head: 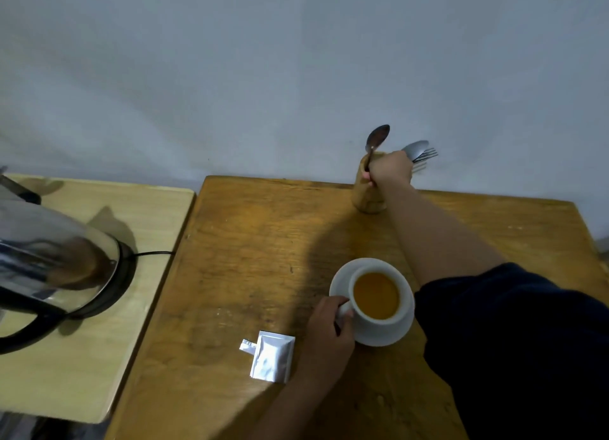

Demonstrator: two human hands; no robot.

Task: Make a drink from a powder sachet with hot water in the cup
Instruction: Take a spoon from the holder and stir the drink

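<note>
Fingers of the right hand pinch a spoon at the wooden holder beyond the cup, likely for stirring. Left hand grips the cup's handle, steadying it on its saucer; the torn sachet lies left of the cup.

This looks like a plain home kitchen or dining corner. A worn wooden worktop stands against a bare pale wall, with a wooden cutlery holder of spoons and forks at its far edge and a white cup on a saucer. Beside it, a lighter side table carries a steel electric kettle on its corded base.
</note>
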